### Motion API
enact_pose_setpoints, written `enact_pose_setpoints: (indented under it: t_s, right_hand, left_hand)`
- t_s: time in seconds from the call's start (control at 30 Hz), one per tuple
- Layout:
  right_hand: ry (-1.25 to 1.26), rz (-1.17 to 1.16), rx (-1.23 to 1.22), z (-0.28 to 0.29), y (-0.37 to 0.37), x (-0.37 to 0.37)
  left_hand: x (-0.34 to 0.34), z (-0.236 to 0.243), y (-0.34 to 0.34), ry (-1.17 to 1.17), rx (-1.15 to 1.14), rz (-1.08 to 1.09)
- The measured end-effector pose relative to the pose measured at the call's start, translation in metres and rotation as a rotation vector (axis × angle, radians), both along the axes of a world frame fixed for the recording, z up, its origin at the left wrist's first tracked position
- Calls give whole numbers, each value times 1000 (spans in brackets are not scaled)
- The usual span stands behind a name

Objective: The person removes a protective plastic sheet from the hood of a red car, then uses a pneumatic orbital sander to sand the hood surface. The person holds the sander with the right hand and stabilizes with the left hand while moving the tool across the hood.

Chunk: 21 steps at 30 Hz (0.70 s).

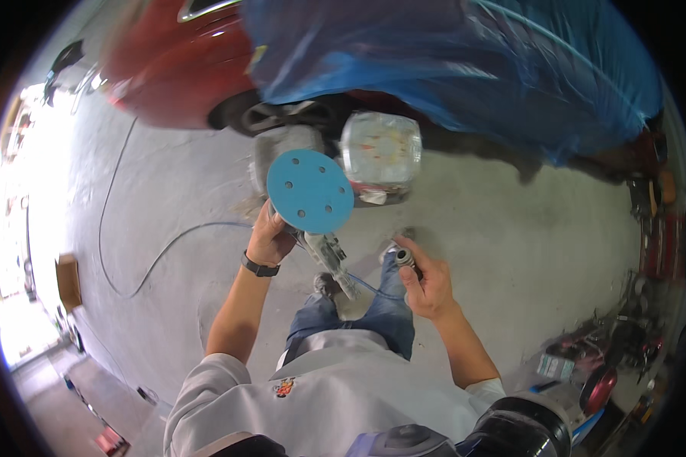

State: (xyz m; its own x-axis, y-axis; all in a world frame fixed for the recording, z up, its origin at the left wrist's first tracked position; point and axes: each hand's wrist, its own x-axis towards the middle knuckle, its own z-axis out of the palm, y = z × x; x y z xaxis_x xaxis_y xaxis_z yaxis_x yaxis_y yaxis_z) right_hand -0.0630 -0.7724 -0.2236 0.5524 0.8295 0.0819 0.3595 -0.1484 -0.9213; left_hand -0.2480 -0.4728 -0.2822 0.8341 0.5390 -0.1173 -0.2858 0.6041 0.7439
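Note:
My left hand point(270, 240), with a dark band at the wrist, is closed on a dusty grey hand-held sander point(326, 255). The sander is turned so that its round, light-blue sanding disc point(310, 192), with several holes, faces up. Its handle slants down toward my legs. In my right hand point(428, 282) is a metal air hose coupler point(405, 259), pinched between thumb and fingers, its round open end showing. A thin blue-grey air hose point(373, 290) runs to this hand from the left. The coupler and the sander's handle are apart.
A red car point(168, 84) stands ahead, partly draped in blue plastic film point(465, 84). By its wheel are a stool-like thing with a pale square top point(381, 147) and a grey object point(286, 145). Clutter point(587, 358) lies at right, a cardboard box point(68, 281) at left.

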Motion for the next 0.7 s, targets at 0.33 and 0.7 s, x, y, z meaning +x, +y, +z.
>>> enact_pose_setpoints:
  t_s: [0.33,0.7]
  right_hand:
    - [-197,488,-87,97,94,-202]
    - [339,911,-188,127,121,-306]
  left_hand:
    - [-250,103,-17,-565,-167,450]
    - [-359,80,-80,-510,85,685]
